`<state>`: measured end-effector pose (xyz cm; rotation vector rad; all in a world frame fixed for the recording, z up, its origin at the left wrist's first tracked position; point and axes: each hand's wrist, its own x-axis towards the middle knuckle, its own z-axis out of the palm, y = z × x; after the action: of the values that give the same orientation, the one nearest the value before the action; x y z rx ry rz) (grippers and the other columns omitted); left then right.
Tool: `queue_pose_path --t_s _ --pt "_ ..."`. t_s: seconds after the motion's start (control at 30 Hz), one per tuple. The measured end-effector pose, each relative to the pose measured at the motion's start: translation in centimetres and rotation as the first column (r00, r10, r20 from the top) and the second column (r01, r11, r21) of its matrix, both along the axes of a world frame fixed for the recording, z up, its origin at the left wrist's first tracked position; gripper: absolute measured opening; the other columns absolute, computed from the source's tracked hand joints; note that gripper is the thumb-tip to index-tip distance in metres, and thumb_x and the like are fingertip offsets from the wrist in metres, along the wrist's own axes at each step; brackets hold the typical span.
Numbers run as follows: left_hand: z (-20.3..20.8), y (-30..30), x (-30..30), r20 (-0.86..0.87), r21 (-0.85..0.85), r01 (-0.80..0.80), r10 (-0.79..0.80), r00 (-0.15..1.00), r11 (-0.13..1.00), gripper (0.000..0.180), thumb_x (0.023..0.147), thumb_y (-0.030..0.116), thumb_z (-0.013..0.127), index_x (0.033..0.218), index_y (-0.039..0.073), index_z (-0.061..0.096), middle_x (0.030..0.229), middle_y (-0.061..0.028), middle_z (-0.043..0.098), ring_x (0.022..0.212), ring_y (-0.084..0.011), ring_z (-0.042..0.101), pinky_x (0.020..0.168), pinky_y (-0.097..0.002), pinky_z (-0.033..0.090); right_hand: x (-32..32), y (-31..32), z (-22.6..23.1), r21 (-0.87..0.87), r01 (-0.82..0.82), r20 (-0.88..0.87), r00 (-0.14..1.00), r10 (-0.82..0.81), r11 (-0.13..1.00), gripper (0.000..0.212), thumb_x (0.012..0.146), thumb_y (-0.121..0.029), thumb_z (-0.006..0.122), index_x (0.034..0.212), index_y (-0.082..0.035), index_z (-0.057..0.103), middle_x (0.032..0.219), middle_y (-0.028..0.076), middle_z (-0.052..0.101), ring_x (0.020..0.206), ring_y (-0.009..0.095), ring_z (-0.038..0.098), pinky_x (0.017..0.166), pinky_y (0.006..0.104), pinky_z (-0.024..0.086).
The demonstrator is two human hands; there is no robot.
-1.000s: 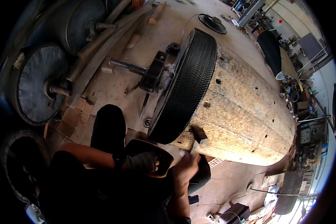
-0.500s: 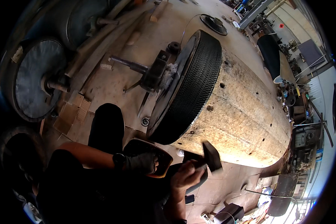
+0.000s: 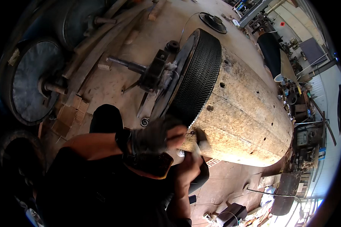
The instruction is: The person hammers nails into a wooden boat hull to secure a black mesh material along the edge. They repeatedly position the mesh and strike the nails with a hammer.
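Note:
A large drum (image 3: 238,109) clad in pale wooden staves with dark holes lies in front of me. A black ribbed band (image 3: 195,77) wraps its left end. My left hand (image 3: 159,137), in a grey fingerless glove, is at the lower edge of that band, its bare fingers curled together; blur hides what they hold, if anything. Held by my right hand (image 3: 190,166) is a hammer (image 3: 203,140), its blurred head close to the staves just right of my left fingers. A dark container with an orange-brown rim (image 3: 166,173) rests by my lap, below the left hand.
A shaft (image 3: 127,65) with a bearing block (image 3: 154,72) sticks out of the drum's left end. Further left stand another metal drum (image 3: 36,81), long timbers (image 3: 98,51) and cardboard (image 3: 66,121). A black disc (image 3: 213,22) lies beyond; a dark seat-like block (image 3: 232,216) is at lower right.
My left hand has come out of the container and moved up and right to the drum's lower edge. The hammer has swung up and left, closer to the staves.

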<state>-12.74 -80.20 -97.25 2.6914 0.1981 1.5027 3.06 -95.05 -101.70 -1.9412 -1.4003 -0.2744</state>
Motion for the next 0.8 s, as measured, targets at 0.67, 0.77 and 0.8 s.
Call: queue_pose_path --t_s 0.67,0.77,0.8 --pt "6.3 7.3 5.1 0.096 0.167 -0.411 0.4 0.911 0.896 0.034 0.081 0.009 0.074 0.113 0.013 0.064 0.107 -0.0091 0.061 0.097 -0.03 0.06 0.08 -0.0475 0.051 0.0 0.8 0.8 -0.022 0.002 -0.421 0.907 -0.011 1.0 0.014 0.099 -0.009 0.056 0.095 0.004 0.055 0.064 0.018 0.058 0.052 0.03 0.056 0.051 0.0396 0.045" --pt "7.2 6.9 5.2 0.062 0.192 -0.459 0.456 0.888 0.867 0.03 0.082 0.009 0.073 0.11 0.013 0.066 0.108 -0.0087 0.06 0.095 -0.0302 0.06 0.078 -0.0459 0.05 0.5 -1.6 1.7 0.216 -0.115 -0.363 0.913 0.189 0.97 0.017 0.098 -0.01 0.056 0.099 0.007 0.057 0.069 0.017 0.063 0.056 0.031 0.06 0.053 0.0386 0.047" --pt "7.4 7.2 5.2 0.062 0.209 -0.471 0.469 0.881 0.857 0.031 0.081 0.009 0.073 0.111 0.013 0.066 0.108 -0.0086 0.06 0.094 -0.0301 0.06 0.077 -0.0455 0.05 0.9 -0.6 1.1 0.445 -0.19 -0.129 0.953 0.273 0.875 0.016 0.098 -0.009 0.058 0.097 0.006 0.057 0.07 0.016 0.063 0.059 0.031 0.061 0.055 0.0396 0.048"
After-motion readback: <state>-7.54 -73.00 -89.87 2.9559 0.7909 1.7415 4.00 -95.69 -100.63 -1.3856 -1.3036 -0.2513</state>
